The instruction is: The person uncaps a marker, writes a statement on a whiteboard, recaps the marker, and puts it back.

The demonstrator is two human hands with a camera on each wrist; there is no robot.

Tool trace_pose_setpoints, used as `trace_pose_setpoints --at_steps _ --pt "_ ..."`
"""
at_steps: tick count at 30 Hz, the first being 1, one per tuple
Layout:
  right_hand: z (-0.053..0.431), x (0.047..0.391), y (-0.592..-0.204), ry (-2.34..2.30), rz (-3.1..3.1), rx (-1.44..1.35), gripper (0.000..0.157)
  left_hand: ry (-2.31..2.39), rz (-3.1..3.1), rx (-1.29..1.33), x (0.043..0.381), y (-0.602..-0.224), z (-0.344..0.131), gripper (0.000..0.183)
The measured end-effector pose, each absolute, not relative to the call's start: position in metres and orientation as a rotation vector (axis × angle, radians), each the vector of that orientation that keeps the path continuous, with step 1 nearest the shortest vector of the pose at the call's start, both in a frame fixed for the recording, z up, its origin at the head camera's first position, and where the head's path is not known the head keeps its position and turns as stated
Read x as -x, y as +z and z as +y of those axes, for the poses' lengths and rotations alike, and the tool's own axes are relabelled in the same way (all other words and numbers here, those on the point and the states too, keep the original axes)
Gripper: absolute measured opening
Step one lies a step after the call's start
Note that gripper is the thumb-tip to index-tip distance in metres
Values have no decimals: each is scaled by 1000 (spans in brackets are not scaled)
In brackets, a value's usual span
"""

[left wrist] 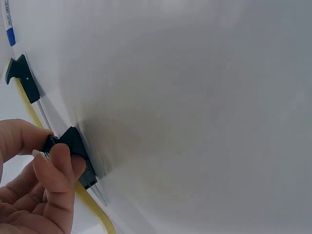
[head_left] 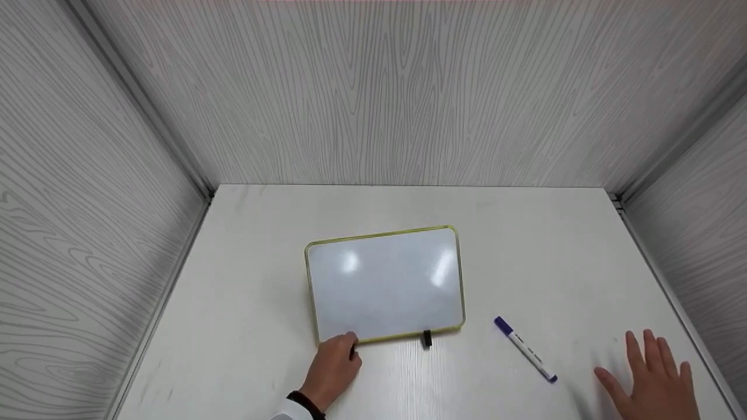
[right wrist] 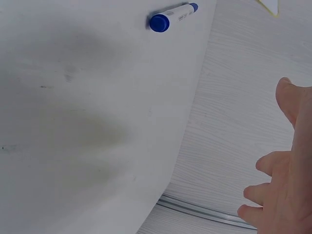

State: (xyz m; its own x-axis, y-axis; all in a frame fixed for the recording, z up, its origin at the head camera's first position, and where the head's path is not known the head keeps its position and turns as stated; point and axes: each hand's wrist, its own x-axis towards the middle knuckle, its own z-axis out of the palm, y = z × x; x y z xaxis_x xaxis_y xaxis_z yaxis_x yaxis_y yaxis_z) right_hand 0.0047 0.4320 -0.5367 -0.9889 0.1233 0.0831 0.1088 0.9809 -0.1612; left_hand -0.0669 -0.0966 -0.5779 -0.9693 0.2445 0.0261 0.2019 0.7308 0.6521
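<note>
A small whiteboard with a yellow frame is in the middle of the table, turned slightly. Two black clips sit on its near edge. My left hand is at the near left corner of the board; in the left wrist view its thumb and fingers pinch one black clip. The other black clip is further right along the frame. A white marker with a blue-purple cap lies on the table between the board and my right hand. That hand is spread over the table at the right and holds nothing.
Wood-grained panels rise on the left, at the back and on the right of the white table. Metal strips run along the side edges.
</note>
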Motion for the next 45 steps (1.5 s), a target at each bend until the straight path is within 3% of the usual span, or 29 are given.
trace_pose_setpoints --at_steps 30,45 --pt "432 -5 -539 270 -3067 192 88 1048 2780 -560 51 -575 -78 28" --pt "433 -4 -539 296 -3083 183 88 1003 2717 -620 48 -574 -70 20"
